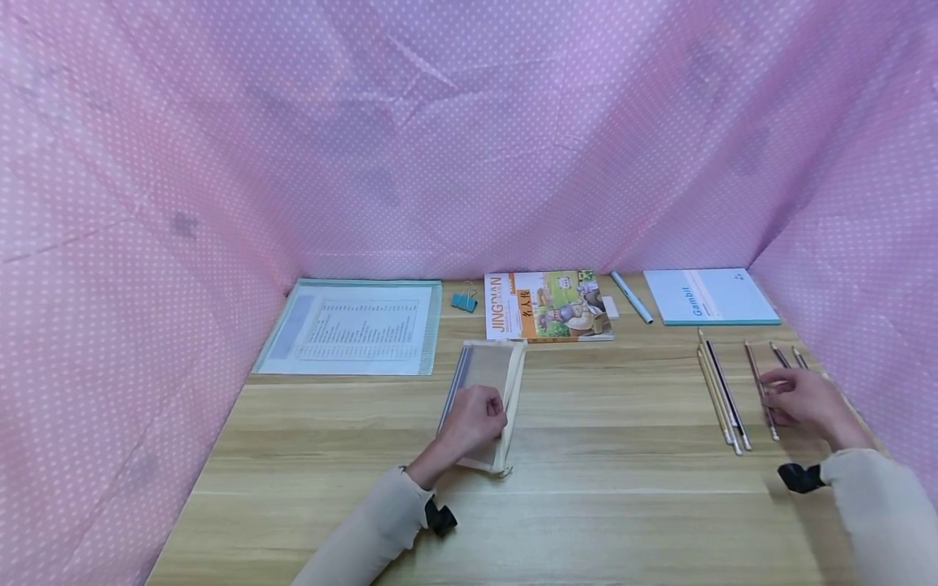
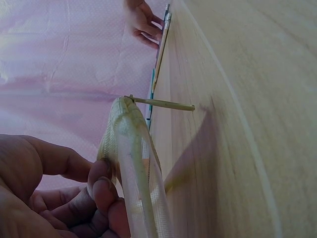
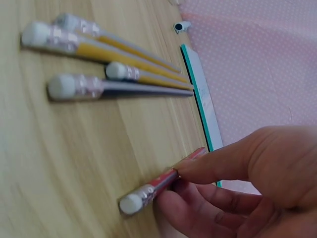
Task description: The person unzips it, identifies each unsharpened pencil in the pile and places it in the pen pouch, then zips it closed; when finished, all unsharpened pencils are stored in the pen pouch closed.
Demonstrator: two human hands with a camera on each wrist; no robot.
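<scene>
My left hand pinches the edge of a clear zip pouch in the middle of the table. In the left wrist view, thumb and fingertips hold the pouch's pale fabric border, and a thin zipper pull sticks out from its end. At the right side, my right hand holds a red pencil between thumb and fingers. Its white eraser end points toward me, close over the tabletop. Left of it lies a loose bunch of several pencils, yellow and dark. More pencils show beyond the right hand, partly hidden by it.
Along the back lie a document folder, a teal binder clip, an illustrated book, a white eraser-like block, a light blue pen and a blue notebook. A pink dotted curtain encloses the table.
</scene>
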